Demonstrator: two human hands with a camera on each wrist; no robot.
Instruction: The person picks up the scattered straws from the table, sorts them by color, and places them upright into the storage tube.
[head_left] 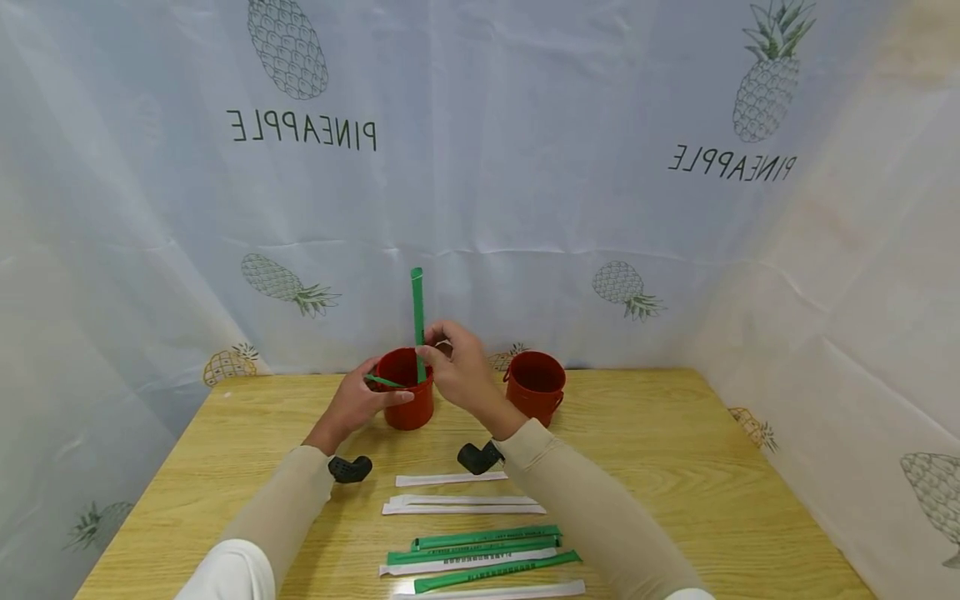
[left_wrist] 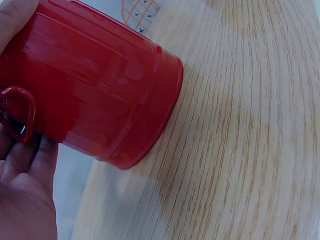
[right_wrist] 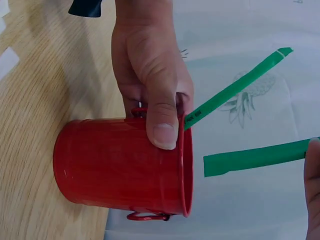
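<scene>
Pale pineapple-print curtain (head_left: pixel 510 208) all around, and it meets the far edge of a light wood table (head_left: pixel 645 475). Both red buckets sit up near that far edge, so there's not much depth behind them.

OK so the left hand (head_left: pixel 358 404) has its fingers and thumb wrapped around the left bucket (head_left: pixel 408 414), thumb on the near side at the rim. Bucket looks upright. One green strip (head_left: pixel 384 381) is already inside, leaning over the rim with its end poking out.

Right hand (head_left: pixel 465 367) is pinching another strip, the upright green one (head_left: pixel 417 312), with a narrow grip, thumb against fingers. From the right wrist view its lower end is just beyond the rim, not touching it, so there's a small gap there.

Sideways room: the right bucket (head_left: pixel 536 406) stands near the right forearm, and that forearm passes close in front of it. Past that bucket there's a wide run of wood to the right table edge, and similar on the left beyond the left sleeve (head_left: pixel 281 508).

Closer in, a few white strips (head_left: pixel 465 509) lie flat between the arms, then a tighter mixed row of green and white strips (head_left: pixel 487 554) near the bottom of the head view, right ends close to the right sleeve (head_left: pixel 600 517).
</scene>
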